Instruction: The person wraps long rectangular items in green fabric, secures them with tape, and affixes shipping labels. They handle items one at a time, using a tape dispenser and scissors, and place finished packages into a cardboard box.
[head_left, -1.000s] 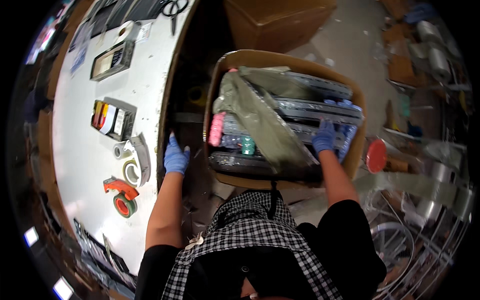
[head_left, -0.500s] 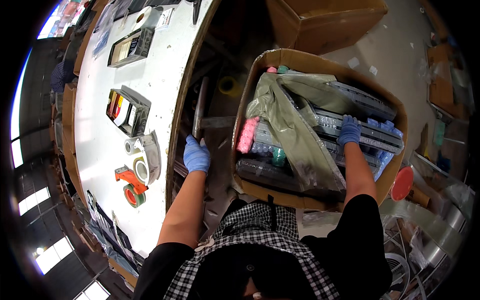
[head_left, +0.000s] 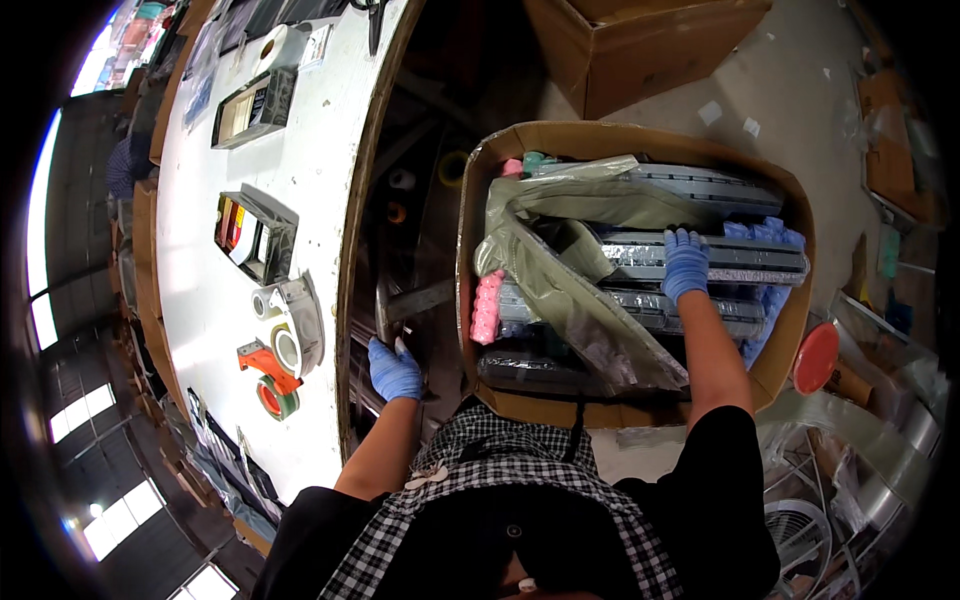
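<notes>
My right hand (head_left: pixel 686 264), in a blue glove, lies on a grey package in clear plastic (head_left: pixel 745 262) in an open cardboard box (head_left: pixel 790 365). Its fingers stretch forward over the package. Across the box's contents drapes a crumpled olive-green plastic sheet (head_left: pixel 545 270). Pink bubble wrap (head_left: pixel 487 307) is tucked at the left wall, blue bubble wrap (head_left: pixel 772 300) at the right. Also gloved in blue, my left hand (head_left: pixel 395 370) hovers between table and box, thumb apart from the fingers, with nothing visible in it. A metal bar (head_left: pixel 418 300) is just beyond it.
A white table (head_left: pixel 190 330) runs along the left. On it stand an orange tape dispenser (head_left: pixel 268 368), tape rolls (head_left: pixel 285 348) and small open boxes (head_left: pixel 255 237). Beyond the packed box is another carton (head_left: pixel 650 60). At right are a red round lid (head_left: pixel 815 358) and a fan (head_left: pixel 800 535).
My left hand has come nearer my body. The packed box looks turned slightly and lower in view, and my right hand is a little further left, still on the package.
</notes>
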